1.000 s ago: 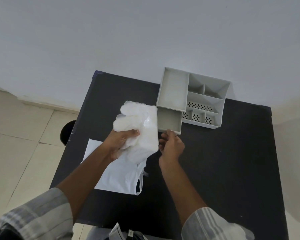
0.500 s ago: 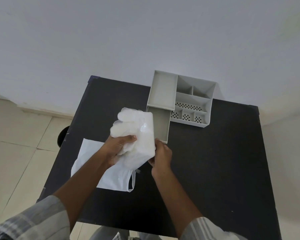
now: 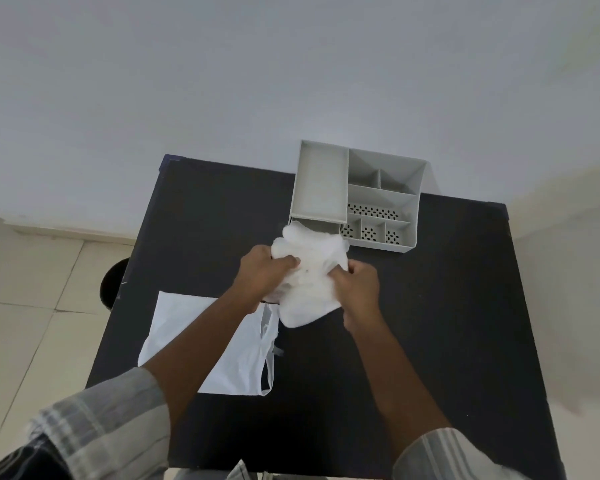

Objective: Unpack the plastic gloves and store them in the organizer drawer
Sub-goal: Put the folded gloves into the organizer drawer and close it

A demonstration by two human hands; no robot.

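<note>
A stack of translucent white plastic gloves (image 3: 309, 271) is held over the pulled-out drawer of the grey organizer (image 3: 361, 199) at the back of the black table (image 3: 447, 323). My left hand (image 3: 262, 271) grips the stack's left side. My right hand (image 3: 359, 287) grips its right side. The glove fingers reach the drawer's back end (image 3: 321, 225); most of the drawer is hidden under the gloves and my hands.
An empty white plastic bag (image 3: 215, 344) lies flat on the table's left front part. The organizer has several open compartments, some with perforated floors. A dark round object (image 3: 113, 282) sits on the tiled floor left of the table. A white wall rises behind.
My left hand carried the gloves rightward over the open drawer. My right hand left the drawer front and took hold of the gloves' right side.
</note>
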